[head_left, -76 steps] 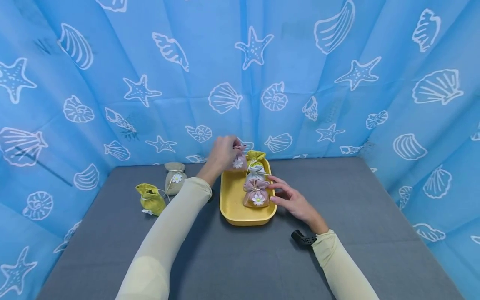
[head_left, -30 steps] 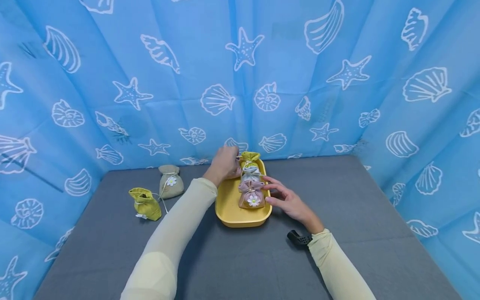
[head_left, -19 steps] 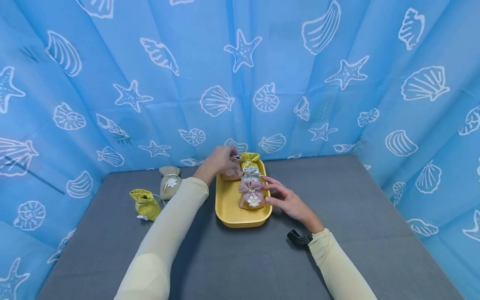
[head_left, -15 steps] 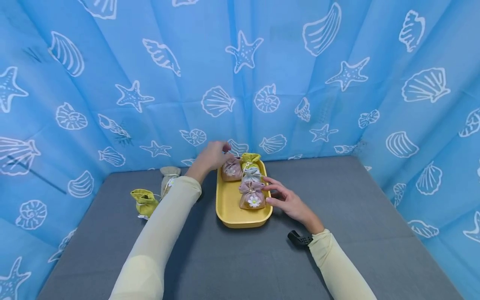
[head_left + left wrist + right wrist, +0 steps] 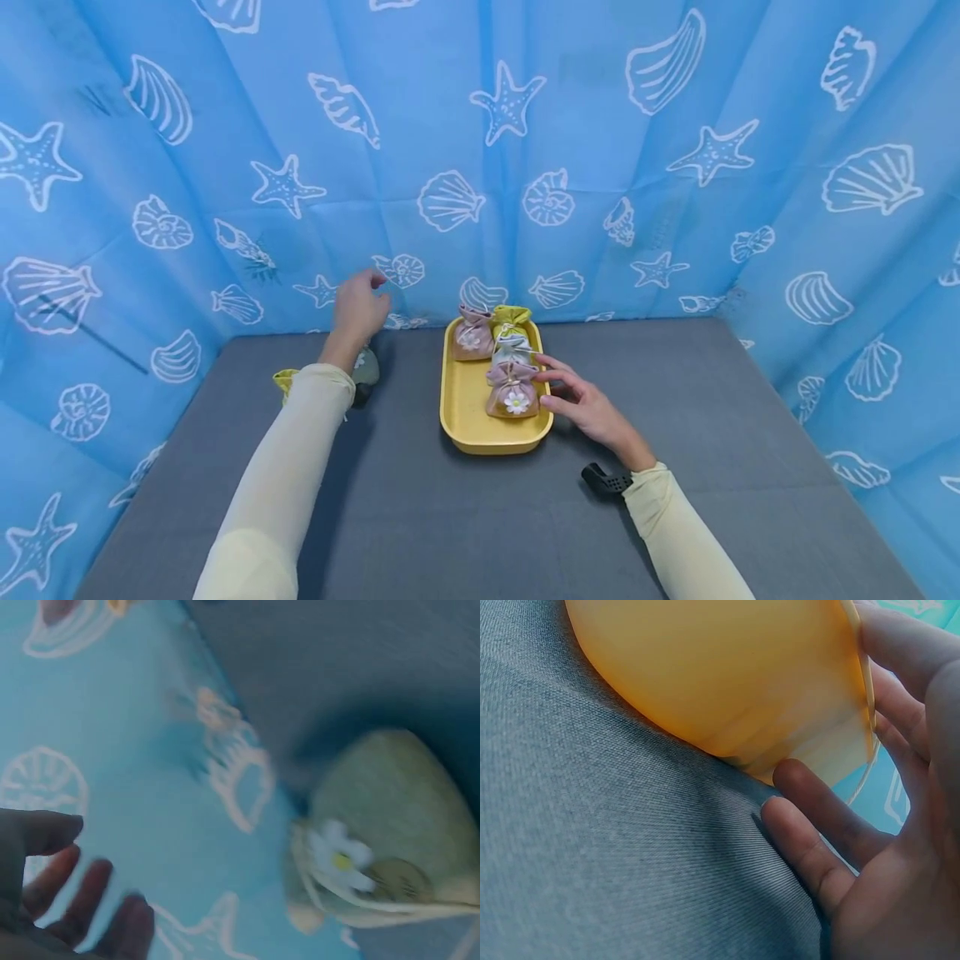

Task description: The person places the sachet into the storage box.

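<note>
- Yellow-green cloth pouch (image 5: 284,381) sits on the grey fabric-covered table (image 5: 480,533), mostly hidden by the cream sleeve (image 5: 262,492).
- The person's left hand (image 5: 360,308) is raised, fingers relaxed and holding nothing, near the grey-green, daisy-trimmed cloth pouch (image 5: 369,367) standing on the table.
- The yellow, round-cornered tray (image 5: 468,412) bears a mauve cloth pouch (image 5: 472,337) in its far left corner.
- Along its right side stand a lime-yellow cloth pouch (image 5: 512,316), a pale grey-blue pouch (image 5: 510,350) and a pink-mauve pouch with a white flower (image 5: 504,392), far to near.
- The right hand (image 5: 592,410), fingers spread, touches the tray's right rim without clasping it.
</note>
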`<state>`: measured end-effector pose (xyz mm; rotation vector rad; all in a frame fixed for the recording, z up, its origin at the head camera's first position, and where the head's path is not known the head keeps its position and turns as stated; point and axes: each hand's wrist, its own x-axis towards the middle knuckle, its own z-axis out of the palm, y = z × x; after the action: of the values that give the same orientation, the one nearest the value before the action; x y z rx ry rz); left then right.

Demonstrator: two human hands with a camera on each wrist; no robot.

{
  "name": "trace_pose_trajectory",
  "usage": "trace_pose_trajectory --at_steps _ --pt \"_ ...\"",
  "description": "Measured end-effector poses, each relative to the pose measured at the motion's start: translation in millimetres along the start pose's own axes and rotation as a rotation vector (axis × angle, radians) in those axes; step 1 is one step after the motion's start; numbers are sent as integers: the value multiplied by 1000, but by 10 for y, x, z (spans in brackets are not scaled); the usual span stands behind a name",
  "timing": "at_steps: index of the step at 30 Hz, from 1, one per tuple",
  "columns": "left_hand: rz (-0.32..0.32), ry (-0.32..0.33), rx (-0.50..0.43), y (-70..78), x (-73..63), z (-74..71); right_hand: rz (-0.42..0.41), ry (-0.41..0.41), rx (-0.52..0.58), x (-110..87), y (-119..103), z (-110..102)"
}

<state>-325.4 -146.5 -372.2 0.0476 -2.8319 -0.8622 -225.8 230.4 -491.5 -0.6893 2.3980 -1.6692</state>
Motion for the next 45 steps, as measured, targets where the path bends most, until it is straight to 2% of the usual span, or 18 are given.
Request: trace_pose_trajectory --at_steps 3,7,12,16,18,23,27,30,38,45 --pt "-71 -47 67 -113 -26 -19 3 2 1 -7 -8 -6" --pt "-184 -149 124 -234 -52 -25 -2 -2 9 -8 -1 -5" --pt "-291 -323 173 -315 -101 -15 -10 -3 23 -4 3 1" --pt "-351 -446 157 -330 -154 -17 -6 -4 26 -5 -6 5" --pt "-368 -474 139 -332 -171 -26 -6 -8 27 -6 -10 10" --pt "-391 -496 161 -328 -165 -47 -2 -8 29 -4 -12 17" --pt "-377 -511 196 -331 -149 -64 -5 -3 23 0 3 10" --pt "-330 -512 232 -352 -151 -78 -13 -1 12 1 19 5" --pt "-156 -398 291 -356 -251 -122 -16 -3 3 7 29 -2" --pt "-130 -416 292 -296 -288 -189 -23 -4 6 6 26 -3"
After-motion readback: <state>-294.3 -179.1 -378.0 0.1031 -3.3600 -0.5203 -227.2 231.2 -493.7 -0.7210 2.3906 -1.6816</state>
